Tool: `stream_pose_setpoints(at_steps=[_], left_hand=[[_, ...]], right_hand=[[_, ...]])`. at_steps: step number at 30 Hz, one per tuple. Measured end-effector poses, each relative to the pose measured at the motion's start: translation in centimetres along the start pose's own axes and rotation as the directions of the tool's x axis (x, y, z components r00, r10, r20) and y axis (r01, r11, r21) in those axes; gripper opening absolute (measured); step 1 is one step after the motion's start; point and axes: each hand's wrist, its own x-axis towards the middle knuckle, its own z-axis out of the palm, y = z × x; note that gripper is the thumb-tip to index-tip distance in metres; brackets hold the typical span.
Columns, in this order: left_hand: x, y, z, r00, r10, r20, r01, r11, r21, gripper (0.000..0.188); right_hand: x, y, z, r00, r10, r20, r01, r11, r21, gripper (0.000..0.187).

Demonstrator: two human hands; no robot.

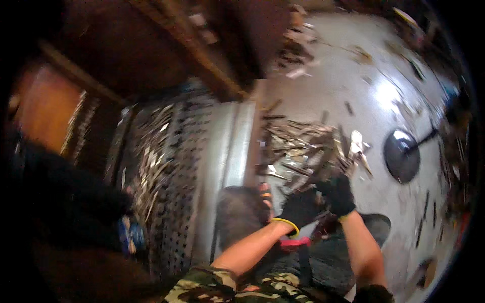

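Observation:
My left hand [301,208], in a black glove with a yellow cuff edge, reaches to the near side of a heap of thin metal-looking strips [298,144] on the grey floor. Beside it on the right, my right hand [337,194], also black-gloved, lies at the heap's near right corner. Its fingertips come up against several pale, flat pieces [356,145]. Both hands are close together and smeared by motion, so their fingers and any hold on the strips cannot be made out.
A low metal ledge [237,146] runs along the heap's left side. Beyond it is a dark studded or perforated bed [184,166] littered with strips. On the right stands a dark round disc with a rod [402,157]. More scraps [298,50] lie at the back, below dark beams [202,55].

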Motion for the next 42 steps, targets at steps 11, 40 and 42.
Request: stream_pose_setpoints(at_steps=[11,40,42], left_hand=[[-7.0,-0.5,-5.0,0.887,-0.286,0.363,0.454,0.393,-0.8,0.044],[-11.5,0.9,-1.5,0.834,-0.49,-0.254,0.286,0.777,-0.56,0.036],[-11.7,0.6,-1.4,0.853,-0.477,-0.214,0.259,0.741,-0.619,0.035]], right_hand=[[-9.3,-14.1,1.9,0.977,0.184,0.113,-0.215,0.857,0.468,0.017],[-4.9,-8.1,4.4,0.88,0.16,0.447,-0.174,0.985,-0.011,0.025],[-4.9,-8.8,5.0,0.903,-0.026,0.428,0.113,0.977,-0.18,0.026]])
